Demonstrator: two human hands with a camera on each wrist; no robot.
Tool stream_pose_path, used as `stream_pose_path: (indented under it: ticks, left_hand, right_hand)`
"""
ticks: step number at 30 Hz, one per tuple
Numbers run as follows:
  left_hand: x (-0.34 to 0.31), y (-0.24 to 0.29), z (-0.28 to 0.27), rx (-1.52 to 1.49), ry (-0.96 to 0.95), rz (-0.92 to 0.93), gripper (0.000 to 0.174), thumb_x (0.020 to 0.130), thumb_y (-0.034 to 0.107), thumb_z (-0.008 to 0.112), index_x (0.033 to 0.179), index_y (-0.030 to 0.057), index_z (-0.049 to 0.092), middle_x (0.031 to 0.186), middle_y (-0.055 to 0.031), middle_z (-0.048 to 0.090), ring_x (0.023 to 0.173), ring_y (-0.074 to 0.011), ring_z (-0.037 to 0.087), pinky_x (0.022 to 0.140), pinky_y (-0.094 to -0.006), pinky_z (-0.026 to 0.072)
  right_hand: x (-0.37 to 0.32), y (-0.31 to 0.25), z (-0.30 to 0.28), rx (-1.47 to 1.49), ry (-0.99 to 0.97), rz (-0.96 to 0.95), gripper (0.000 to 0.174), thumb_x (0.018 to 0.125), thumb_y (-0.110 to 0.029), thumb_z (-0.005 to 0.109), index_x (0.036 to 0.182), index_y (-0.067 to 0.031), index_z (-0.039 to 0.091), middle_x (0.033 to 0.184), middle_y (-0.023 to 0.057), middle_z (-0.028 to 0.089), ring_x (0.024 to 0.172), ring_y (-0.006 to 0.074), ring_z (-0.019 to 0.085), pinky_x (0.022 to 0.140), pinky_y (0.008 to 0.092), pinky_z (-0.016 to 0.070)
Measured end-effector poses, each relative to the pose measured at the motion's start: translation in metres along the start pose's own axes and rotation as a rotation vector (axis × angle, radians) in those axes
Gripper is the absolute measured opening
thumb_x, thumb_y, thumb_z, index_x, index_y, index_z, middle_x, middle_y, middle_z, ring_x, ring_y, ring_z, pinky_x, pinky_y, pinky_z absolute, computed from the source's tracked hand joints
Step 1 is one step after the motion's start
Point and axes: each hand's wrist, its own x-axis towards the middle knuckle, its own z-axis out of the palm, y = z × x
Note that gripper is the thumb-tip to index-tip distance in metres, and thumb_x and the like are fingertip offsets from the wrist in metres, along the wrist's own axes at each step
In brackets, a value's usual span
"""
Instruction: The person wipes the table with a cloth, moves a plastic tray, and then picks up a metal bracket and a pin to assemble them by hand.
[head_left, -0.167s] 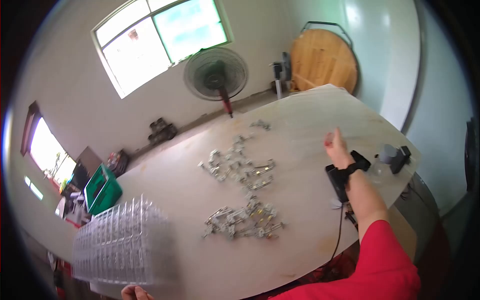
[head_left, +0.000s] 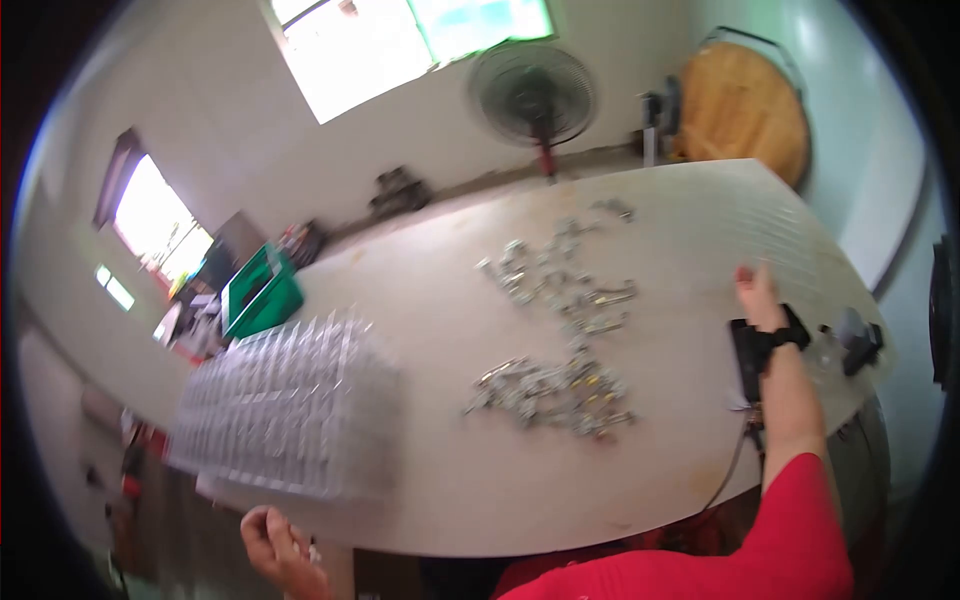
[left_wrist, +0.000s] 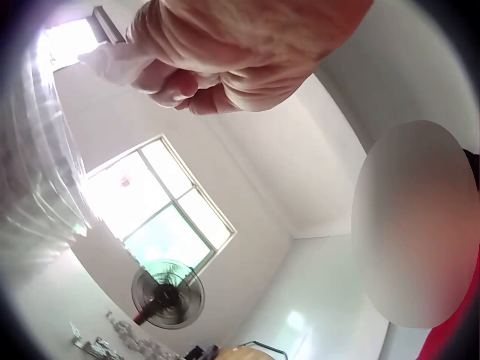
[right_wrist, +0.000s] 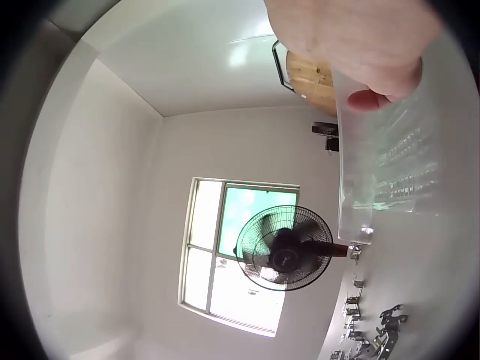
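Note:
My left hand (head_left: 285,555) is just off the table's front left corner, below a stack of clear plastic trays (head_left: 270,410). Its fingers are curled in, and a small whitish piece (head_left: 314,551) shows at them, mostly hidden. In the left wrist view the curled fingers (left_wrist: 180,86) fill the top. On the right of the table my right hand (head_left: 760,298) holds the near edge of a clear plastic tray (right_wrist: 356,195), thumb against it. That tray is faint in the head view. Two heaps of small metal fittings (head_left: 550,392) lie mid-table.
A black device (head_left: 745,358) with a cable sits by the right forearm. Beyond it are a grey cup-like item (head_left: 850,328) and a dark block (head_left: 862,350). A green crate (head_left: 262,300) stands at the left, and a standing fan (head_left: 532,95) behind the table.
The head view has swung left, so the table and trays appear farther right. More of my left hand shows now. My right hand stays in about the same place over the table.

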Motion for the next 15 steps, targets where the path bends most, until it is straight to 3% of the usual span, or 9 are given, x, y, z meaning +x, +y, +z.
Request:
stream_pose_path:
  ticks: [1,3,4,7,10,12,15]
  left_hand:
    - [0.012,0.003,-0.007,-0.012,0.035,0.037,0.008,0.098,0.010,0.056,0.096,0.0029,0.054,0.069,0.0015,0.047,0.046,-0.0023,0.036,0.039,-0.0193,0.0259]
    - [0.019,0.000,-0.020,-0.017,0.092,0.030,0.007,0.099,0.009,0.055,0.095,0.0031,0.054,0.069,0.0017,0.047,0.047,-0.0019,0.036,0.039,-0.0192,0.0255]
    - [0.023,-0.002,-0.026,-0.075,0.090,0.022,0.006,0.099,0.008,0.055,0.095,0.0034,0.054,0.070,0.0019,0.047,0.048,-0.0016,0.036,0.039,-0.0191,0.0251]
    - [0.029,-0.012,-0.046,-0.074,0.160,0.003,0.006,0.099,0.009,0.055,0.095,0.0043,0.055,0.072,0.0019,0.048,0.048,-0.0015,0.036,0.039,-0.0188,0.0251]
    - [0.035,-0.016,-0.059,-0.019,0.248,-0.048,0.008,0.099,0.012,0.056,0.095,0.0049,0.055,0.074,0.0013,0.050,0.046,-0.0018,0.036,0.039,-0.0193,0.0245]
    - [0.049,-0.033,-0.079,-0.034,0.247,-0.082,0.009,0.099,0.013,0.056,0.095,0.0051,0.054,0.074,0.0010,0.050,0.045,-0.0022,0.037,0.038,-0.0196,0.0240]
    - [0.074,-0.051,-0.104,-0.063,0.250,-0.166,0.012,0.099,0.017,0.057,0.095,0.0059,0.054,0.075,0.0004,0.051,0.043,-0.0031,0.037,0.038,-0.0203,0.0230]
  right_hand:
    - [0.026,0.015,-0.004,0.094,0.038,0.040,0.054,0.100,-0.039,0.060,0.128,0.0048,0.047,0.113,0.0205,0.054,0.092,0.0279,0.059,0.087,0.0370,0.0558]
    - [0.026,0.018,0.000,0.036,0.084,-0.020,0.062,0.097,-0.030,0.066,0.136,0.0074,0.036,0.110,0.0229,0.052,0.091,0.0307,0.060,0.082,0.0396,0.0578]
    - [0.033,0.018,-0.010,-0.054,-0.056,-0.014,0.069,0.099,-0.028,0.062,0.144,0.0094,0.026,0.120,0.0256,0.046,0.097,0.0319,0.059,0.088,0.0403,0.0565]
    - [0.023,0.020,-0.008,-0.121,-0.130,-0.042,0.065,0.100,-0.026,0.056,0.143,0.0120,0.026,0.126,0.0273,0.044,0.107,0.0339,0.058,0.095,0.0411,0.0535]
    - [-0.027,0.030,0.026,-0.263,-0.027,0.125,0.050,0.102,-0.024,0.051,0.135,0.0099,0.036,0.131,0.0280,0.046,0.119,0.0341,0.054,0.100,0.0422,0.0507]
    - [-0.107,0.050,0.077,-0.225,-0.310,0.409,0.034,0.100,-0.020,0.054,0.123,0.0037,0.051,0.129,0.0273,0.054,0.116,0.0330,0.059,0.097,0.0410,0.0535]
    - [-0.236,0.091,0.163,-0.369,-0.633,0.566,0.028,0.099,-0.021,0.057,0.114,0.0023,0.055,0.115,0.0219,0.063,0.105,0.0297,0.065,0.090,0.0391,0.0568]
